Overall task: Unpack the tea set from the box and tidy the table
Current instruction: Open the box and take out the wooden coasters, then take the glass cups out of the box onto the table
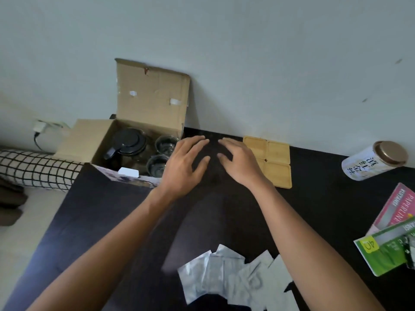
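An open cardboard box (143,104) stands at the far left corner of the dark table (112,221), its lid up against the wall. Inside it lie a glass teapot with a black lid (128,142) and two glass cups (166,143). Four wooden square coasters (277,163) lie in a block by the wall. My left hand (184,162) hovers open just right of the box. My right hand (238,162) is beside it, open, partly over the coasters. Both hold nothing.
A white tea tin with a brown lid (372,161) lies on its side at the right. Pink and green tea boxes (390,245) sit at the right edge. Several silver sachets (229,277) are scattered near me. A checked cushion (38,169) lies left of the table.
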